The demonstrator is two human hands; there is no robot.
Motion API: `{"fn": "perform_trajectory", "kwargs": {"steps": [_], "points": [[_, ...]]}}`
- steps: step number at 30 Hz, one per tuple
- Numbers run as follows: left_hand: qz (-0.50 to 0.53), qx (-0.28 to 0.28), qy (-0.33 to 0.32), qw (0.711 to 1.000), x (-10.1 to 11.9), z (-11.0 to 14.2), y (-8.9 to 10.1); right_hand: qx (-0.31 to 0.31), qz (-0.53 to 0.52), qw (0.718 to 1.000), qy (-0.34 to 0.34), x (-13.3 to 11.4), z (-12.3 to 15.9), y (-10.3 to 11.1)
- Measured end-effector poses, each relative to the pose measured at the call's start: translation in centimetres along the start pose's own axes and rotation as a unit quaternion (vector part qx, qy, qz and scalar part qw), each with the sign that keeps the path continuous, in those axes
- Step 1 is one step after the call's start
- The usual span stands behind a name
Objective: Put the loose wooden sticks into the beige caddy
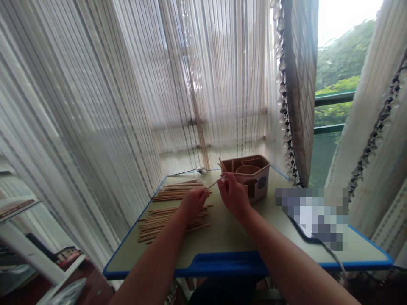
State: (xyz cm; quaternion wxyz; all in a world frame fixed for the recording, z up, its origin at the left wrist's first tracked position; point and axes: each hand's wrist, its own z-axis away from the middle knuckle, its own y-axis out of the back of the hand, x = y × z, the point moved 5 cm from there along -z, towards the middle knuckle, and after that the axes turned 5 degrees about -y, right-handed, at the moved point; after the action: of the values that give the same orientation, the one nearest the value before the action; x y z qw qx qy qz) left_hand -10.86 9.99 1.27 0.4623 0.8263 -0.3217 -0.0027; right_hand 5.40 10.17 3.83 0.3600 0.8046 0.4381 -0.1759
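A thin wooden chopstick runs slantwise between my two hands above the table. My left hand pinches its lower end, fingers closed. The upper end sits in the closed fingers of my right hand, just in front of a brown utensil holder. A few sticks lean out of the holder's left corner, and its inside is split into compartments. Under and beside my left hand lie two loose groups of chopsticks, the farther group and the nearer group, partly hidden by my forearm.
A metal spoon lies at the table's far edge. On the right side is a dark-edged device, mostly blurred out, with a cable. The pale table has a blue rim. Striped curtains hang close behind it.
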Motion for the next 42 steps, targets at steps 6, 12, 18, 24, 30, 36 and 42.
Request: {"fn": "perform_trajectory", "kwargs": {"steps": [6,12,18,24,30,36,42], "points": [[-0.005,0.004,-0.002,1.0,0.2,0.0,0.2,-0.039,0.013,0.999,-0.019,0.2,-0.1,-0.4],[-0.006,-0.007,-0.001,1.0,0.0,0.1,-0.1,-0.074,0.056,0.996,0.004,0.0,0.0,-0.7],[-0.007,-0.013,0.009,1.0,0.0,0.1,-0.1,-0.063,0.052,0.997,-0.007,0.2,0.0,-0.8],[-0.008,-0.017,0.005,1.0,0.0,0.1,-0.2,-0.067,0.041,0.997,0.018,-0.1,0.2,-0.9],[-0.01,-0.02,0.018,1.0,-0.1,0.2,-0.3,-0.033,0.032,0.998,0.036,-0.2,0.4,-0.6],[-0.006,-0.041,0.045,0.998,-0.4,0.5,-0.8,0.03,-0.011,0.999,0.028,-0.2,0.6,0.5],[-0.01,-0.05,0.041,0.998,-0.8,0.4,-1.3,-0.007,-0.002,1.0,0.008,0.2,0.2,0.1]]}}
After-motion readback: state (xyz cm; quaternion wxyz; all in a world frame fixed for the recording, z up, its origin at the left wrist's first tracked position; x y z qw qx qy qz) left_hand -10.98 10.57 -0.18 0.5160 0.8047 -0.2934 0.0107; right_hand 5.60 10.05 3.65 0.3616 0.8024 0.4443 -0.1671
